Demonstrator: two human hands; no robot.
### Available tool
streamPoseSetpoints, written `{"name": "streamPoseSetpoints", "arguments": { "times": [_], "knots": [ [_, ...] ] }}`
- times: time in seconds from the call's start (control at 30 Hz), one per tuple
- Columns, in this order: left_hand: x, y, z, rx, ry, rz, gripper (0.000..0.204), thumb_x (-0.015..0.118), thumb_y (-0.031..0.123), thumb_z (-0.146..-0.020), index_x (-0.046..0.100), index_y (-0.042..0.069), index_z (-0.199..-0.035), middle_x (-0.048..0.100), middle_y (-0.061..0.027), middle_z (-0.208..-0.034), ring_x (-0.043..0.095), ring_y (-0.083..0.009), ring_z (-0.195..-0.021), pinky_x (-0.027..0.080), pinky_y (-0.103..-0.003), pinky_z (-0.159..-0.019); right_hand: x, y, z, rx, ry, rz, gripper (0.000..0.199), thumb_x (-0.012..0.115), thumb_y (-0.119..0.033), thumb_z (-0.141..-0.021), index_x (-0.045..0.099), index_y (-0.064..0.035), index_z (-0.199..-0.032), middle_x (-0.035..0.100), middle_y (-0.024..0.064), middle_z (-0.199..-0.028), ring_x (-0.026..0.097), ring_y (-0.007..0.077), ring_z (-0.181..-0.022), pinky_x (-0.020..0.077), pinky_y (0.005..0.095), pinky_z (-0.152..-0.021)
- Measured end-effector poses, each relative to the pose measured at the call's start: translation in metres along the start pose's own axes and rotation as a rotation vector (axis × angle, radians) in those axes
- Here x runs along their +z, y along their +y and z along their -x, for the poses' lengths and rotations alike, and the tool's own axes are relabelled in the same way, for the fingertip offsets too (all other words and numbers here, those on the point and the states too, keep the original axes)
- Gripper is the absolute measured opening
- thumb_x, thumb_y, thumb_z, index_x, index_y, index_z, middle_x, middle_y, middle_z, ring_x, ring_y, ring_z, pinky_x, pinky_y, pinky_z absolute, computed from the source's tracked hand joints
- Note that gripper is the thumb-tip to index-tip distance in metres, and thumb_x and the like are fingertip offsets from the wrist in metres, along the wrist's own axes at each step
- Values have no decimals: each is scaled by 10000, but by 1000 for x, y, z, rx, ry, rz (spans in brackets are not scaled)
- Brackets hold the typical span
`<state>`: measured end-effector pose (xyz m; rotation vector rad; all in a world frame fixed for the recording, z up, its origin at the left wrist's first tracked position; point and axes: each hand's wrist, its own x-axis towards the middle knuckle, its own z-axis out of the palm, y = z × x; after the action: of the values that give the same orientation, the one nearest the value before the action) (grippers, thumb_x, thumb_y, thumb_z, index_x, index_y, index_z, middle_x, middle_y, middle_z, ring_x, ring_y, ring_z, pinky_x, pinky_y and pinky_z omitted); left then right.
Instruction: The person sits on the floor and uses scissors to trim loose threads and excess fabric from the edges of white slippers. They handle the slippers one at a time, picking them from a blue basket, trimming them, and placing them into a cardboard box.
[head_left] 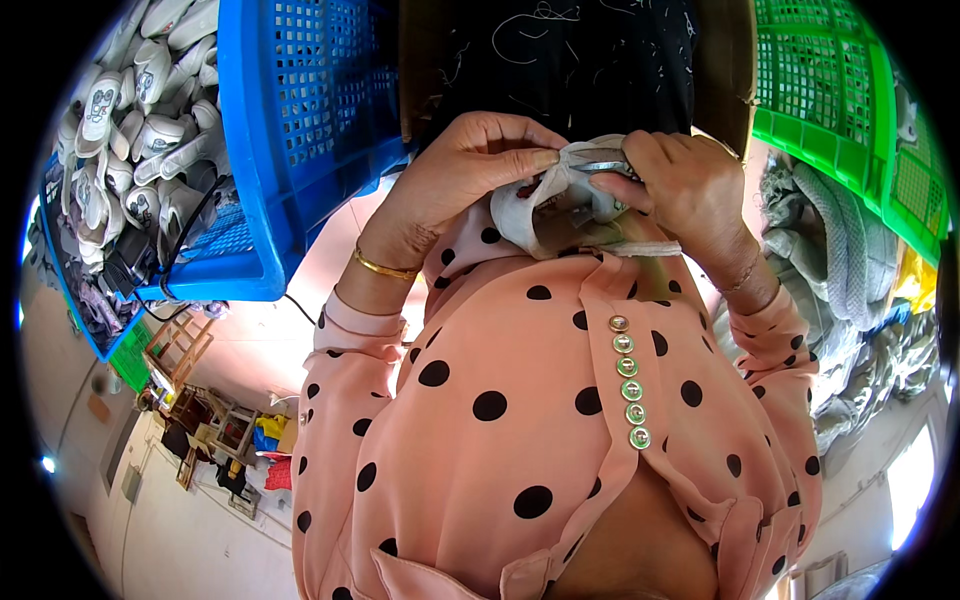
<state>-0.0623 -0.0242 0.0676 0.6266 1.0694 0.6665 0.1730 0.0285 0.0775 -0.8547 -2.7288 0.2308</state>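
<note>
In front of my belly I hold a whitish shoe upper (518,222), its open loop hanging down beneath my fingers. My left hand (478,160) pinches its top edge between thumb and fingertips. Closed against the other side is my right hand (690,182), its thumb pointing left and its fingers curled. A narrow shiny metal tool (602,166), perhaps thread snips, shows between the right fingers and the upper; its handle is hidden in that hand.
A blue plastic basket (262,200) stands at my left, with a heap of pale shoe uppers (150,130) beside it. On the right are a green basket (830,90) and piled grey uppers (830,250). Loose threads lie on my dark trousers (600,70).
</note>
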Motion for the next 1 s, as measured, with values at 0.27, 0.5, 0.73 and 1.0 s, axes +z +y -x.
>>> {"name": "streamPoseSetpoints", "arguments": {
  "times": [0.27,0.5,0.73,1.0],
  "knots": [
    [-1,-7,-1,4,-13,123,212,671,87,-892,678,-15,-1078,699,-93,-958,671,-135,-865,544,-250,-816,14,-8,4,67,69,-46,393,678,-478,-820,542,-114,-762,517,-2,-588,568,158,-522,442,277,-466],
    [1,-10,-2,-21,7,185,190,661,74,-897,671,-11,-1067,697,-92,-959,671,-133,-857,549,-242,-788,26,-9,8,170,22,-191,383,663,-458,-858,536,-111,-760,535,40,-570,576,206,-499,454,303,-457],
    [3,-16,-2,-17,73,181,203,672,147,-906,688,9,-1054,675,-39,-885,614,-89,-812,504,-223,-762,31,-15,9,473,-111,-680,402,648,-435,-897,607,-36,-857,616,121,-652,632,265,-573,485,319,-513],
    [0,-17,-5,-43,29,125,184,644,98,-911,664,-2,-1064,684,-64,-961,647,-118,-870,527,-241,-807,21,-4,8,520,-278,-930,400,623,-421,-922,645,-22,-940,641,131,-688,638,251,-587,486,304,-533]
  ]
}}
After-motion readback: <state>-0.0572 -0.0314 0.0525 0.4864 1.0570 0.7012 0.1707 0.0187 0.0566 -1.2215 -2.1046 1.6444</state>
